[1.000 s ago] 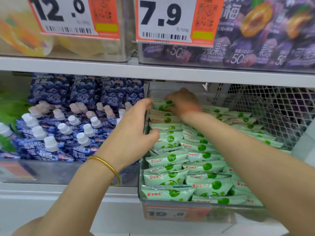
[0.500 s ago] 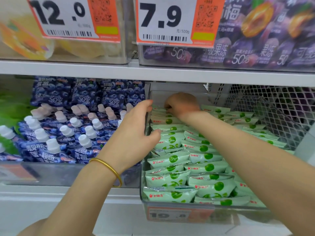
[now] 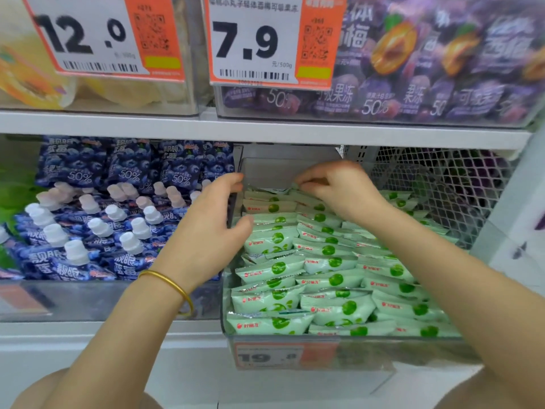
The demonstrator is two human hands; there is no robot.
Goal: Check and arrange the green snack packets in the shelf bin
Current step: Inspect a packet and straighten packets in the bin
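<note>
Right fingers (image 3: pixel 309 184): curled down tight, tips bunched in a narrow pinch on the top edge of a packet in the rearmost row. Which single packet they hold cannot be told (tips hide the edge). The right hand (image 3: pixel 342 187) is arched, knuckles up, with the forearm running in from the lower right over the rows.

Left fingers (image 3: pixel 230 183): close together, nearly straight along the outside of the bin's left wall, tips bent at its top edge near the back corner. The thumb crosses to the inner side, its tip at the packets, so the wall sits between thumb and fingers. The left hand (image 3: pixel 206 228) holds that wall. A gold bangle (image 3: pixel 174 283) is on the wrist.

The green snack packets (image 3: pixel 333 278) lie inside the shelf bin (image 3: pixel 274 172), a clear box on the lower shelf. They are in overlapping rows from front to back, mostly flat and face up, each with a green dot and red logo. The back wall shows bare above the last row.

A price tag (image 3: pixel 265 357) reading 19.8 sits on the bin front. Blue spouted pouches (image 3: pixel 97 231) with white caps fill the bin just to the left. White wire mesh (image 3: pixel 427 178) stands to the right. On the shelf board (image 3: pixel 118 124) above, tags read 12.0 (image 3: pixel 88 33) and 7.9 (image 3: pixel 253 39), with purple packs (image 3: pixel 427 84) beside them.
</note>
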